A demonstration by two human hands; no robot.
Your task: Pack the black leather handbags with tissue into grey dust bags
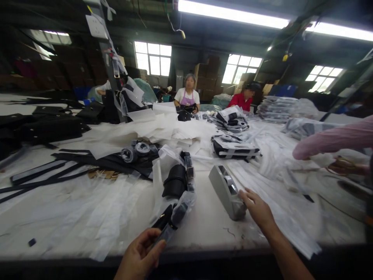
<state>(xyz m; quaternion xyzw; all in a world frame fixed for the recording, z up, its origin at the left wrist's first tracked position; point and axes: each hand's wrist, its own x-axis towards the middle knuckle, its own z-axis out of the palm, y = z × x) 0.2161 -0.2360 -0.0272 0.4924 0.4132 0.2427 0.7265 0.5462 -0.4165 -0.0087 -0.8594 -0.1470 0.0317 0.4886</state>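
A: Left hand first, what's it got?

B: The left hand [142, 252] has its grip pinched, thumb to fingers, on the near end of a plastic-wrapped strap [180, 210] that points away to one o'clock!

A: And the right hand [258, 208]?

B: Fingertips on the side of the grey dispenser [225, 192], which sits at ten o'clock from that hand, down on the bench [201, 229]. Fingers are part-curled, but whether that grip is closed, I can't tell.

A: Around the strap?

B: A black roll [175, 181] just past its far end, the dispenser at three o'clock from the roll, wrapped coils [142, 148] at ten, black straps [78, 158] farther out between nine and ten.

A: Beyond?

B: A black-and-white bundle [234, 149] at twelve from the dispenser, and white sheets [163, 126] at twelve from the roll. A co-worker's pink sleeve [335, 140] reaches in between one and two from the right hand!
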